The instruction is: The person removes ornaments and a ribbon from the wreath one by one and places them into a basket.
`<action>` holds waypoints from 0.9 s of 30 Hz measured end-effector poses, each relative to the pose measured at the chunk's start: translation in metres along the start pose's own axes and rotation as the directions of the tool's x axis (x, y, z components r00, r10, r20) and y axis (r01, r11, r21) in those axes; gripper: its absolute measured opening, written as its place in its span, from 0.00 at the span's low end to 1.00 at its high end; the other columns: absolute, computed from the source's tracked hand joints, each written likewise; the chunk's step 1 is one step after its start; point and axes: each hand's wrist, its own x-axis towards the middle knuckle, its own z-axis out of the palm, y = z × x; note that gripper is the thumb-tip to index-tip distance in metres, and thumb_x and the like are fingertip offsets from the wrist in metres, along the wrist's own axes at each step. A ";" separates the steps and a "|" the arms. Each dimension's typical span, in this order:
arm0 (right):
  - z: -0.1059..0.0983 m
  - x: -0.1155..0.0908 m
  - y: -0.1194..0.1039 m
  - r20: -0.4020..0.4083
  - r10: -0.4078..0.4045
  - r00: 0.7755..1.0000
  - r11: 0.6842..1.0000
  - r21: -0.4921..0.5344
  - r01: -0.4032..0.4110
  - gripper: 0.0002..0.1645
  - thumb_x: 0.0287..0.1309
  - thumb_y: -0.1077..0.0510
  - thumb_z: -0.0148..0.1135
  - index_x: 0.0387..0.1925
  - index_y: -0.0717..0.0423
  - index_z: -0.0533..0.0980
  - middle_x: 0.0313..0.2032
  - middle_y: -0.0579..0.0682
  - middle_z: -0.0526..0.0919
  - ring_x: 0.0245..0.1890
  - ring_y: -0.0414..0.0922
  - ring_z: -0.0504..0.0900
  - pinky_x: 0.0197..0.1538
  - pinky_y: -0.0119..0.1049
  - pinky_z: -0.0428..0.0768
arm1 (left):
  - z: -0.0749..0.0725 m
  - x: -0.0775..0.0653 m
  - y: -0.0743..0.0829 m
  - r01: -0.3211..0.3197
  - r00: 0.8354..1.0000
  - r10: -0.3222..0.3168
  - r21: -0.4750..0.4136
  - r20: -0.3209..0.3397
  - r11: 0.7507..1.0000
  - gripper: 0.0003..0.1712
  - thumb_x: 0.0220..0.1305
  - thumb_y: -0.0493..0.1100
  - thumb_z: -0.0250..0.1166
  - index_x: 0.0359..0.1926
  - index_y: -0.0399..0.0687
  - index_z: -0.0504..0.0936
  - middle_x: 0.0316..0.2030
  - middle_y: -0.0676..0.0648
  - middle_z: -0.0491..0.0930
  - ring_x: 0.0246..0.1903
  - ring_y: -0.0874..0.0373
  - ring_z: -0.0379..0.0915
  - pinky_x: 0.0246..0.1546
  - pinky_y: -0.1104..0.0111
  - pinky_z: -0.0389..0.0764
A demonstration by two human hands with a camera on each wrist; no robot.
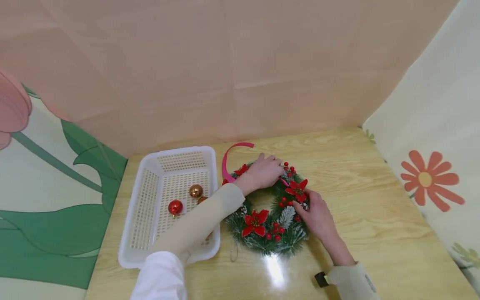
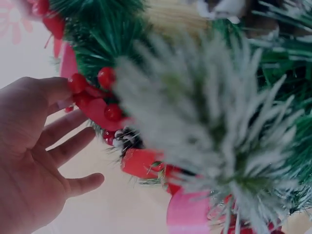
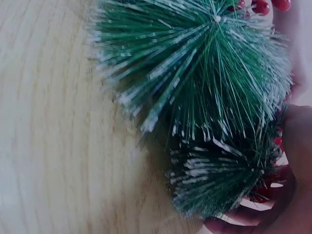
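A green Christmas wreath with frosted tips, red poinsettias and red berries lies on the table. My left hand reaches over its far side. In the left wrist view, that hand has spread fingers, one touching a red berry beside the pink ribbon. At the wreath's right side, my right hand grips the rim, thumb on top and fingers at the outer edge. The right wrist view shows its fingers partly hidden by needles.
To the left stands a white plastic basket holding a red ball ornament and a gold-brown one; my left forearm crosses over it. A loose pink ribbon end curls behind the wreath on the wooden table.
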 end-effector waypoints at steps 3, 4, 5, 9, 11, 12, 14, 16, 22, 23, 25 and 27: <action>0.001 -0.001 0.002 0.012 -0.002 1.000 1.000 -0.001 0.002 0.46 0.72 0.40 0.58 0.70 0.75 0.61 0.65 0.75 0.67 0.64 0.72 0.68 0.63 0.66 0.69 | -0.006 -0.003 -0.006 0.026 1.000 -0.027 -0.127 -0.012 0.992 0.11 0.79 0.50 0.56 0.45 0.60 0.85 0.46 0.55 0.80 0.51 0.56 0.76 0.65 0.43 0.67; 0.001 -0.001 0.003 0.020 -0.002 1.000 1.000 -0.001 0.002 0.46 0.72 0.39 0.57 0.71 0.74 0.61 0.66 0.75 0.67 0.64 0.72 0.68 0.64 0.66 0.69 | -0.009 -0.004 -0.009 0.036 0.999 -0.041 -0.175 -0.023 0.984 0.11 0.78 0.51 0.56 0.42 0.58 0.84 0.43 0.55 0.80 0.48 0.57 0.76 0.64 0.44 0.68; 0.000 -0.001 0.003 0.027 -0.002 1.000 1.000 0.000 0.002 0.47 0.72 0.38 0.57 0.71 0.74 0.61 0.66 0.75 0.67 0.65 0.72 0.68 0.64 0.66 0.69 | -0.012 -0.006 -0.012 0.046 0.998 -0.056 -0.226 -0.038 0.973 0.11 0.78 0.51 0.57 0.39 0.57 0.83 0.40 0.56 0.79 0.45 0.57 0.77 0.64 0.43 0.68; -0.001 -0.001 0.004 0.043 0.003 0.999 1.000 0.007 -0.004 0.49 0.72 0.35 0.55 0.72 0.73 0.59 0.67 0.75 0.65 0.66 0.72 0.67 0.65 0.67 0.67 | -0.027 -0.011 -0.029 0.062 0.990 -0.102 -0.341 -0.101 0.938 0.10 0.76 0.50 0.60 0.37 0.55 0.82 0.36 0.55 0.79 0.38 0.58 0.75 0.52 0.54 0.75; -0.002 0.000 0.004 0.048 0.004 0.999 1.000 0.010 -0.005 0.50 0.72 0.35 0.56 0.73 0.73 0.59 0.68 0.75 0.64 0.66 0.72 0.66 0.65 0.67 0.67 | -0.033 -0.015 -0.039 0.063 0.985 -0.113 -0.341 -0.129 0.938 0.08 0.75 0.50 0.62 0.39 0.55 0.84 0.37 0.55 0.81 0.36 0.58 0.76 0.45 0.59 0.77; -0.003 0.001 0.004 0.049 0.005 0.999 1.000 0.011 -0.005 0.50 0.72 0.35 0.56 0.73 0.73 0.59 0.68 0.75 0.64 0.66 0.72 0.66 0.66 0.67 0.67 | -0.036 -0.018 -0.044 0.068 0.983 -0.121 -0.338 -0.139 0.939 0.08 0.75 0.50 0.62 0.41 0.54 0.84 0.38 0.54 0.82 0.35 0.57 0.76 0.40 0.61 0.76; -0.003 0.002 0.004 0.055 0.002 0.998 1.000 0.011 -0.002 0.50 0.72 0.35 0.56 0.73 0.72 0.59 0.69 0.75 0.64 0.67 0.72 0.65 0.66 0.67 0.66 | -0.041 -0.025 -0.055 0.086 0.978 -0.144 -0.337 -0.153 0.937 0.09 0.75 0.49 0.63 0.41 0.52 0.85 0.37 0.53 0.83 0.34 0.57 0.77 0.37 0.62 0.76; -0.004 0.002 0.003 0.061 -0.001 0.998 1.000 0.010 0.000 0.51 0.72 0.34 0.56 0.73 0.72 0.58 0.69 0.75 0.64 0.67 0.72 0.65 0.66 0.67 0.66 | -0.043 -0.032 -0.066 0.104 0.971 -0.169 -0.342 -0.166 0.934 0.09 0.75 0.48 0.63 0.39 0.51 0.85 0.36 0.53 0.84 0.33 0.57 0.77 0.37 0.63 0.77; -0.005 0.003 0.004 0.061 -0.001 0.998 1.000 0.003 0.001 0.50 0.72 0.34 0.55 0.73 0.72 0.59 0.68 0.75 0.64 0.66 0.72 0.66 0.65 0.67 0.67 | -0.047 -0.061 -0.083 0.077 0.962 -0.215 -0.585 -0.169 0.807 0.10 0.75 0.44 0.63 0.36 0.45 0.84 0.35 0.51 0.84 0.34 0.58 0.77 0.40 0.64 0.77; -0.006 0.002 0.004 0.061 -0.001 0.998 1.000 0.002 0.001 0.51 0.72 0.34 0.55 0.73 0.73 0.59 0.68 0.75 0.64 0.66 0.72 0.66 0.65 0.67 0.67 | -0.048 -0.067 -0.082 0.049 0.966 -0.201 -0.651 -0.161 0.757 0.10 0.74 0.43 0.63 0.36 0.43 0.84 0.36 0.49 0.84 0.35 0.57 0.78 0.40 0.64 0.78; -0.007 0.001 0.004 0.062 -0.003 0.998 1.000 0.002 0.003 0.51 0.72 0.34 0.55 0.73 0.73 0.59 0.68 0.76 0.64 0.66 0.72 0.66 0.65 0.67 0.67 | -0.049 -0.079 -0.078 -0.014 0.979 -0.147 -0.762 -0.143 0.647 0.08 0.74 0.41 0.64 0.38 0.40 0.83 0.37 0.45 0.85 0.37 0.54 0.81 0.40 0.65 0.79; -0.009 0.000 0.005 0.063 -0.005 0.998 1.000 0.003 0.005 0.51 0.72 0.35 0.55 0.72 0.74 0.58 0.68 0.76 0.64 0.66 0.73 0.65 0.65 0.67 0.66 | -0.049 -0.090 -0.072 -0.063 0.990 -0.071 -0.823 -0.124 0.564 0.07 0.74 0.40 0.64 0.39 0.40 0.83 0.37 0.43 0.85 0.38 0.51 0.82 0.41 0.67 0.80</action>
